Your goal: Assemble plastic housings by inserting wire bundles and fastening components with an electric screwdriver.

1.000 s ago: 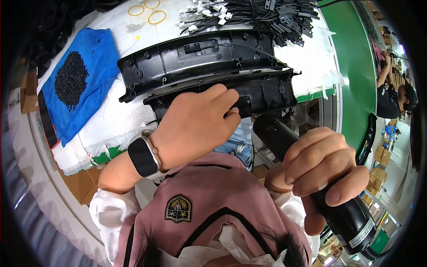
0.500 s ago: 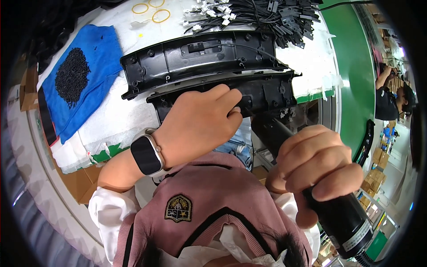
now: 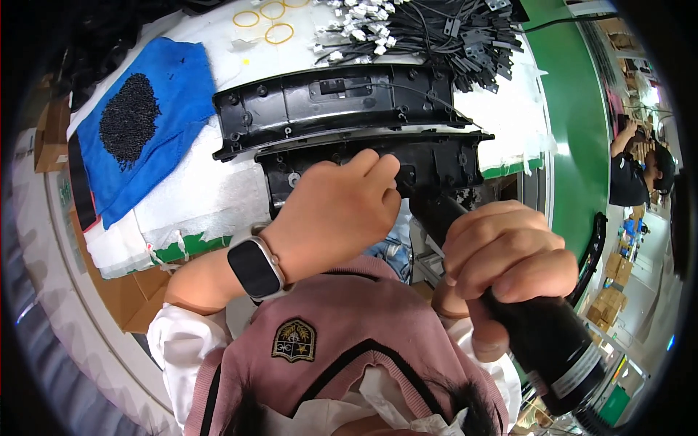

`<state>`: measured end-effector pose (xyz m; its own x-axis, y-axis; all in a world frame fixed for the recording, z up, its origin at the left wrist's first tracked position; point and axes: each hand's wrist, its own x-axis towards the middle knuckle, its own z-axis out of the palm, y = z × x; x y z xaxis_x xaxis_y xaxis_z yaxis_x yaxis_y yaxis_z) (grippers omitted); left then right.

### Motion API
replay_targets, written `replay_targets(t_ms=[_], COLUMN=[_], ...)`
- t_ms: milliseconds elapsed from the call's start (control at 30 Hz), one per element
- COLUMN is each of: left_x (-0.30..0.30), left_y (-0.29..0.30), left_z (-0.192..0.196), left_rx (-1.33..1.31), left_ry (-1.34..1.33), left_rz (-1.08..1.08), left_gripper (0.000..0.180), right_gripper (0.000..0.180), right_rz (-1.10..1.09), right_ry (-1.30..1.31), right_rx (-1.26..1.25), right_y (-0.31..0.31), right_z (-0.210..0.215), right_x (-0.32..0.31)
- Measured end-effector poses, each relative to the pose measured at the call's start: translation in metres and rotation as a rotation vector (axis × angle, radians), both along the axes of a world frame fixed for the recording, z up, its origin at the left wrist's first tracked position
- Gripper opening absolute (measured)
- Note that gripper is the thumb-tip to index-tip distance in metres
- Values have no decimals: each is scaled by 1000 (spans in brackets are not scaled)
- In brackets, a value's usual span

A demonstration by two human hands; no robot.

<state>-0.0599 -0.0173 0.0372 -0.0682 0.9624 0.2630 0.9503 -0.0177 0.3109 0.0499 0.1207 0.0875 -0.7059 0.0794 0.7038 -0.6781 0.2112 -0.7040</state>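
Observation:
My right hand (image 3: pixel 509 251) is wrapped around a black electric screwdriver (image 3: pixel 549 341), slanted with its front end toward the nearer black plastic housing (image 3: pixel 451 156). The bit meets a small part in that housing, though the exact contact is too small to tell. With fingers curled together, my left hand (image 3: pixel 342 196) rests over the same housing. Whatever is in its fingertips is hidden. Behind lies a second long black housing (image 3: pixel 273 112), open side up, with a small black part and a thin cable in it.
At the left, small black screws (image 3: pixel 129 120) are heaped on a blue cloth (image 3: pixel 178 94). Black cables with white connectors (image 3: pixel 443 36) pile up at the back, beside yellow rings (image 3: pixel 278 33). A co-worker (image 3: pixel 643 171) is far right, beyond a green surface (image 3: pixel 574 138).
The whole view has shifted slightly, so the table things sit lower in it. Both hands stay at the nearer housing, and the screwdriver's back end has swung a little left.

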Motion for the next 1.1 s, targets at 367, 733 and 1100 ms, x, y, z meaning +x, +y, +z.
replay_targets(t_ms=[367, 733, 1100], left_x=[-89, -147, -152], left_y=[-68, -135, -139], left_z=[32, 11, 6], left_rx=[460, 82, 223], left_ry=[84, 306, 346], left_rz=[744, 1246, 1198], left_gripper=[11, 9, 10], right_gripper=[44, 47, 47], right_rz=[141, 183, 188], right_ry=[188, 104, 87], right_rx=[-325, -171, -218], right_y=[22, 17, 13], right_z=[10, 6, 7], right_x=[26, 14, 7])
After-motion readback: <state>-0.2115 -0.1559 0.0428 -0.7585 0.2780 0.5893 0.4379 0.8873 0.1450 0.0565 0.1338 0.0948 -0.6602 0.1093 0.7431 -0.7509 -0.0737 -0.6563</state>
